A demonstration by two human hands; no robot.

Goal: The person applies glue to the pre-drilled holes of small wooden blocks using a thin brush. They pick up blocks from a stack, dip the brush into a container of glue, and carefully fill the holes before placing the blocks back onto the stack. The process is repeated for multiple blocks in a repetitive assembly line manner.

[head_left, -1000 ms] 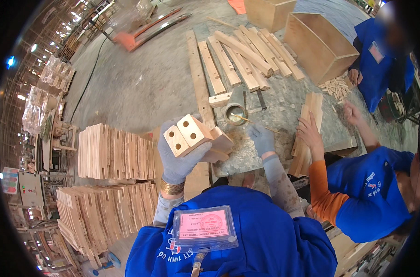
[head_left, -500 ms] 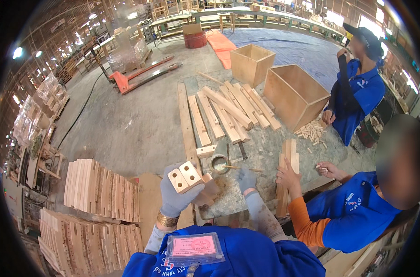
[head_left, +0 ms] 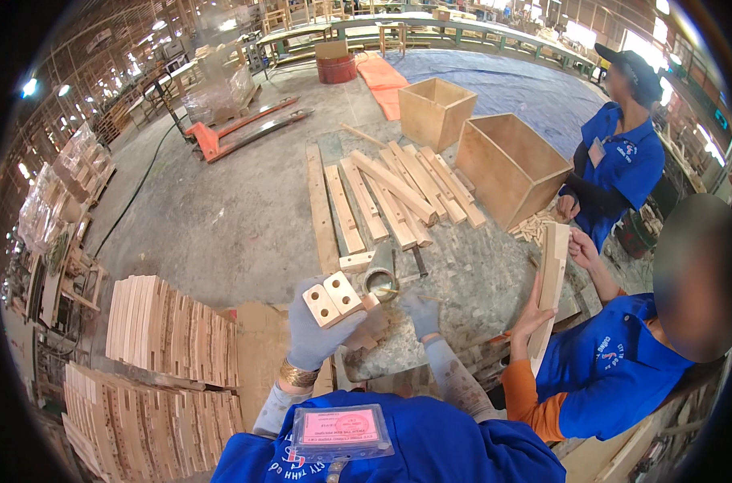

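My left hand [head_left: 313, 334], in a grey glove, holds up a pair of small wooden blocks [head_left: 332, 299], each with a round hole in its end face. My right hand [head_left: 420, 311], also gloved, rests on the grey worktable [head_left: 478, 302] beside a round metal tin [head_left: 380, 283]. I cannot tell whether the right hand holds anything small. A coworker's hands at my right hold a curved wooden slat [head_left: 552, 278] upright.
Long planks [head_left: 390, 197] lie across the table's far side. Two open wooden boxes [head_left: 511, 165] stand behind them. Stacks of wooden slats [head_left: 169, 330] sit at my left. Another person in blue [head_left: 619, 161] stands at the right. An orange pallet jack [head_left: 237, 129] is on the floor.
My view has lifted, showing more of the hall. The left hand still holds the blocks at the same height; the right hand has stayed near the tin.
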